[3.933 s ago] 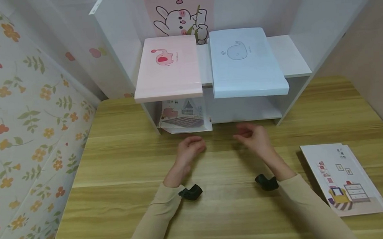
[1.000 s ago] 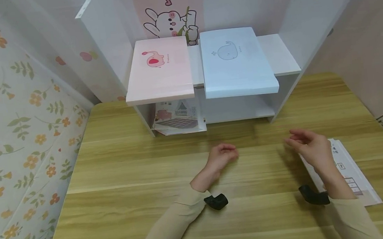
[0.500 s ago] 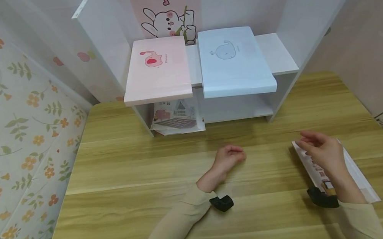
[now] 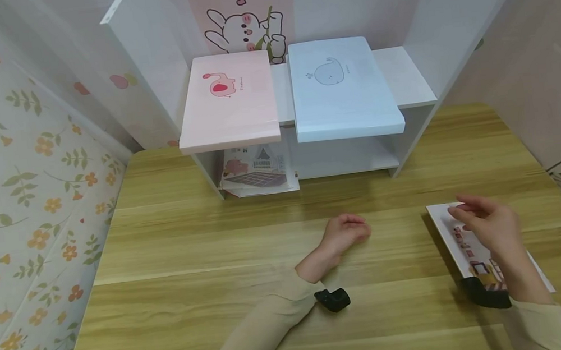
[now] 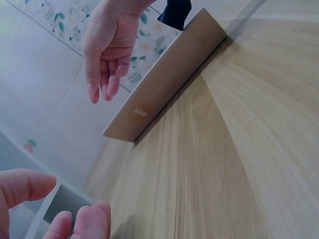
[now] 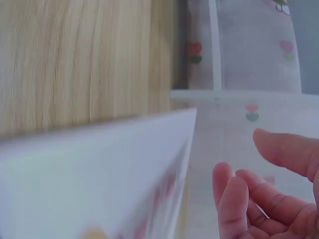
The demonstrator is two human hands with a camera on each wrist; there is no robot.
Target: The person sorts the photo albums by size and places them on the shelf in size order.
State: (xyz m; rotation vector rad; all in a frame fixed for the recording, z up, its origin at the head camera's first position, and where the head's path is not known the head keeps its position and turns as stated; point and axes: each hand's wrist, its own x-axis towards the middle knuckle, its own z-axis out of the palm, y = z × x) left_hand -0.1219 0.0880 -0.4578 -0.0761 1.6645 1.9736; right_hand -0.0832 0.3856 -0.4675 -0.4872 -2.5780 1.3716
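Observation:
My right hand point(image 4: 496, 227) hovers over a flat white printed box point(image 4: 475, 249) at the right of the table, its fingers loosely bent and holding nothing. Red and yellow furniture drawings show on the box's top; its brown side point(image 5: 164, 77) faces the left wrist camera. In the right wrist view, the fingers are apart from the box's white corner point(image 6: 99, 174). My left hand point(image 4: 344, 233) is held over the middle of the table, fingers relaxed with a gap between thumb and fingertips, nothing in it.
A white shelf unit point(image 4: 413, 75) stands at the back. On its upper board lie a pink elephant box point(image 4: 234, 112) and a light blue whale box point(image 4: 346, 101), both jutting past the front edge. Printed flat items point(image 4: 257, 171) lie in the lower left compartment.
Both hands have moved from in front of the shelf to the right, the right hand coming over the printed box. The view has shifted slightly; boxes stay where they were.

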